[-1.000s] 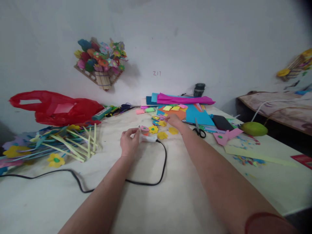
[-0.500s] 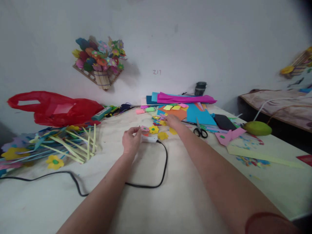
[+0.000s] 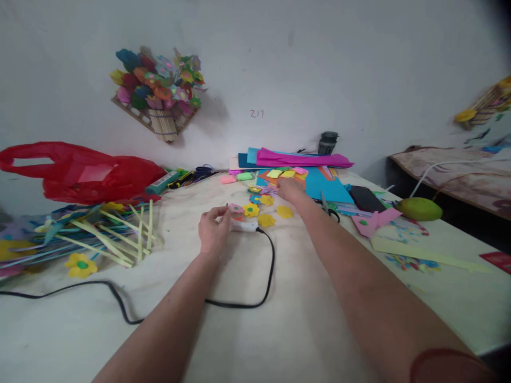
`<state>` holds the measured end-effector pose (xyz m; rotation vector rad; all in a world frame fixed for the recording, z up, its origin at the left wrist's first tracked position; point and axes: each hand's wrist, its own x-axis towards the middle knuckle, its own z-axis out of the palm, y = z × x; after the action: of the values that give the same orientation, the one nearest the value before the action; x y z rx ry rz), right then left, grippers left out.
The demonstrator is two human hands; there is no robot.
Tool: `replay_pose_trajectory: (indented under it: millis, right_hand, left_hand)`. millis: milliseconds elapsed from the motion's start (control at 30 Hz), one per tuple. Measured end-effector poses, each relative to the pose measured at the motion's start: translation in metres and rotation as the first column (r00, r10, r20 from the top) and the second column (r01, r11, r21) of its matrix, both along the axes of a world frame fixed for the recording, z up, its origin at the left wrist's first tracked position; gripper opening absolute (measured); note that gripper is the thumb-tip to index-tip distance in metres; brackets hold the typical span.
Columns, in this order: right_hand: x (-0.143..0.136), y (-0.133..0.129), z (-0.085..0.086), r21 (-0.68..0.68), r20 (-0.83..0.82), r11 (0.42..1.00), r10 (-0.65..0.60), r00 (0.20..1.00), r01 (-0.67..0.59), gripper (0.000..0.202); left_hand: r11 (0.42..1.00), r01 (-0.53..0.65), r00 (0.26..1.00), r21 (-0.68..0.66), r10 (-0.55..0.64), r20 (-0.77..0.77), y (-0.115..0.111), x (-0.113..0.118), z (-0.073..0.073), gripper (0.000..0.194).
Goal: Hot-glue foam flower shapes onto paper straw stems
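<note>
- Two hands show in the head view, with the white corded tool (image 3: 245, 227) on the desk (image 3: 303, 319) as landmark.
- For a tidy pick-up, the right hand (image 3: 290, 190) would do best to pinch one thin piece by its edge, disturbing none of its neighbours.
- Meanwhile a steady left hand seems wise, with the black cord (image 3: 272, 260) looping clear of both forearms and fingertips well away from the tool's hidden end, in case it is hot.
- The left hand (image 3: 213, 229) is at the tool's left end, thumb and fingers drawn narrow; whether they grip it, I cannot tell.
- The right hand is beyond the tool and to its right, over coloured paper, fingers low; its grasp is hidden.
- Just beyond the tool, near the left fingertips, lies the pink flower (image 3: 235, 209); the yellow flower (image 3: 251, 209) is beside that, between the hands.
- Right of the tool lie plain yellow cutouts (image 3: 266, 220), nearer the right forearm.
</note>
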<state>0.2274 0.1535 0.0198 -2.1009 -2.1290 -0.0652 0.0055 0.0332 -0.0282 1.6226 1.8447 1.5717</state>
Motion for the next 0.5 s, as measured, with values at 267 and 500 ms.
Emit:
replay_pose_trajectory:
  millis: [267,500]
  right_hand:
    - [0.003,-0.005,-0.003,0.078,0.053,0.997,-0.02,0.998,0.015,0.031]
    - [-0.02,-0.007,-0.012,0.036,0.054,0.983,0.177,0.983,-0.179,0.029]
  left_hand:
    - [1.0,0.018,0.999,0.01,-0.018,0.045,0.002,0.002,-0.003,0.028]
    - [1.0,-0.022,1.0,0.007,0.022,0.011,-0.006,0.002,0.007,0.026]
